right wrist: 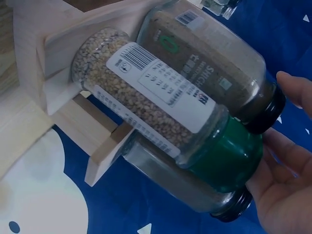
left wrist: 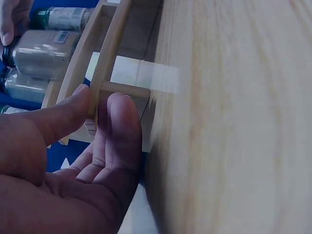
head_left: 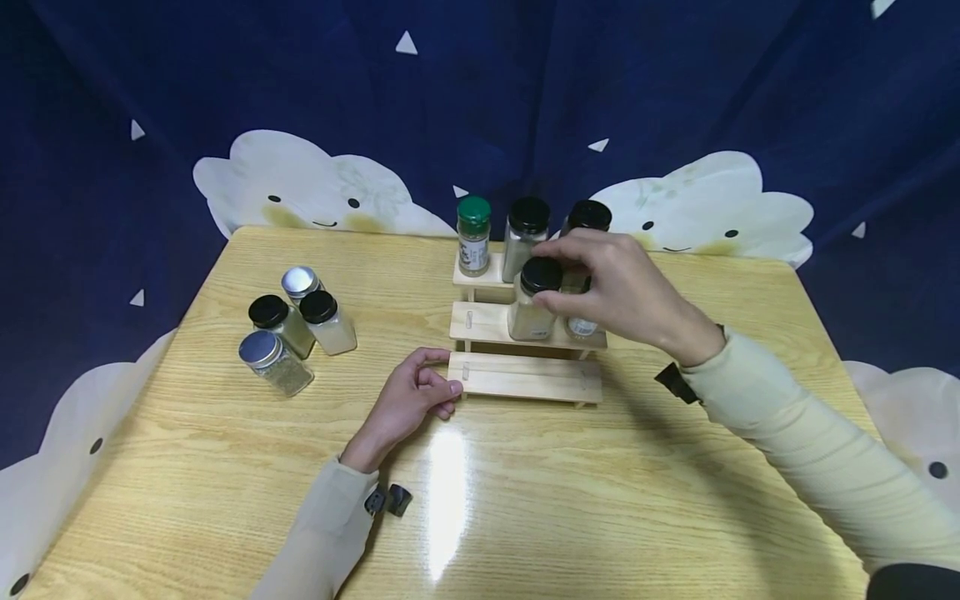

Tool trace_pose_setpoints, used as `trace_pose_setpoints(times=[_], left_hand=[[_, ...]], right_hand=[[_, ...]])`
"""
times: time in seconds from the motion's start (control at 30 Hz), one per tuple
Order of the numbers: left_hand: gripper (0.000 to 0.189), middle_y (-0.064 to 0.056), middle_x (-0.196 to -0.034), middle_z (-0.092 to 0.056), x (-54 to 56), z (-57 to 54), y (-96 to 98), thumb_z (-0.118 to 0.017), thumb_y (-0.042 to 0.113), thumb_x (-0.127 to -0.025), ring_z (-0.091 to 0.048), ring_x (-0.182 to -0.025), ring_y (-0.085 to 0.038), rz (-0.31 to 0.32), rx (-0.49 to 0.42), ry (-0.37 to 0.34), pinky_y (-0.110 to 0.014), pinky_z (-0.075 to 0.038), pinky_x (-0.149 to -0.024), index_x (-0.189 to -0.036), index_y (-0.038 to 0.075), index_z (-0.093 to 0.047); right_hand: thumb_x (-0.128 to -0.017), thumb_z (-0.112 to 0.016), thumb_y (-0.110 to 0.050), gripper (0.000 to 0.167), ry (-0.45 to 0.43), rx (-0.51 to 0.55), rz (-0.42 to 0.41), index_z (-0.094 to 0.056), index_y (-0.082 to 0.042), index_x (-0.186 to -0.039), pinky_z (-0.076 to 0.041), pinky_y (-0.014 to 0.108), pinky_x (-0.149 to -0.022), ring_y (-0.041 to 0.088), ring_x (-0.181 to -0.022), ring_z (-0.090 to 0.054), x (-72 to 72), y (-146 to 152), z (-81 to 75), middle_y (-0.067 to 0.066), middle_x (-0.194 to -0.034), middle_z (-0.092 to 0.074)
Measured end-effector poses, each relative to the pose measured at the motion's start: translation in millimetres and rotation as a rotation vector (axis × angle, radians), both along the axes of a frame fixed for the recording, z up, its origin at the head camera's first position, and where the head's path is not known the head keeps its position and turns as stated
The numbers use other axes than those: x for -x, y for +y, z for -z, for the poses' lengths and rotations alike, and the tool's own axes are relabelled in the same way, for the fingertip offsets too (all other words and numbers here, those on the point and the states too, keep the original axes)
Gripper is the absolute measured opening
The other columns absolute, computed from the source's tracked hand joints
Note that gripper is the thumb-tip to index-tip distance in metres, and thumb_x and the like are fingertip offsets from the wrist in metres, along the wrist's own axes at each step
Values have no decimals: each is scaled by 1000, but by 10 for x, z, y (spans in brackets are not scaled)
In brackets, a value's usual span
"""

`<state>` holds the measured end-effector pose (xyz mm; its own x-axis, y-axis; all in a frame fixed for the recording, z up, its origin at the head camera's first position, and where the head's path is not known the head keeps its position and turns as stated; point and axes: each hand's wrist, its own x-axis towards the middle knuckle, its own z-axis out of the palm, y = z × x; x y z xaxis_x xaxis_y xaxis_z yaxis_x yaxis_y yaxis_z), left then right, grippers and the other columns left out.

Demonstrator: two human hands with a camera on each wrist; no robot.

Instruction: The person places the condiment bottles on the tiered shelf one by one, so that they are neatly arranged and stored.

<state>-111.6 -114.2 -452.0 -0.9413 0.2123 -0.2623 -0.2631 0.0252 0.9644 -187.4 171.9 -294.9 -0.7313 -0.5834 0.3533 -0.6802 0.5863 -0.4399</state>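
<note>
A three-step wooden rack (head_left: 525,377) stands on the table. My left hand (head_left: 408,392) pinches the left end of its lowest step, thumb on top and fingers underneath, as the left wrist view shows. On the middle step, my right hand (head_left: 628,287) holds a black-capped glass jar (head_left: 531,317) of brownish powder by its cap, thumb and fingers on either side. Right beside that jar is a green-capped jar (right wrist: 151,92) of pale seeds, mostly hidden by the right hand in the head view. The jars on the step look upright.
On the top step are a green-capped jar (head_left: 473,237) and two black-capped jars, one at the middle (head_left: 522,242) and one at the right (head_left: 588,215). Several jars with black or silver lids, including a silver-lidded jar (head_left: 277,364), cluster at the table's left. A blue curtain (head_left: 480,100) hangs behind.
</note>
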Motion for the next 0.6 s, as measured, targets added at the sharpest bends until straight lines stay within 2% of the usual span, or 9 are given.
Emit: trace_pose_setpoints(times=[0.2,0.6], left_hand=[[51,-11,-86,-70,-3,-6,6,-70,-11,-101,-69,-70,-17,1,2,0,-25,-63,-65,-148,-10,-48],[52,-10,-86,-70,-5,-2,8,-70,-11,-101,-69,-70,-17,-1,2,6,-25,-63,-65,-148,-10,-49]], right_hand=[[-92,-91,-15,36,31,2,3,-81,-3,-124,-44,28,-64,21,-78,-59,-10,-27,-28,4,-96,-69],[-92,-91,-15,33,27,2,23,-81,-3,-121,-43,28,-65,20,-78,-58,-29,-38,-37,4,-92,-66]])
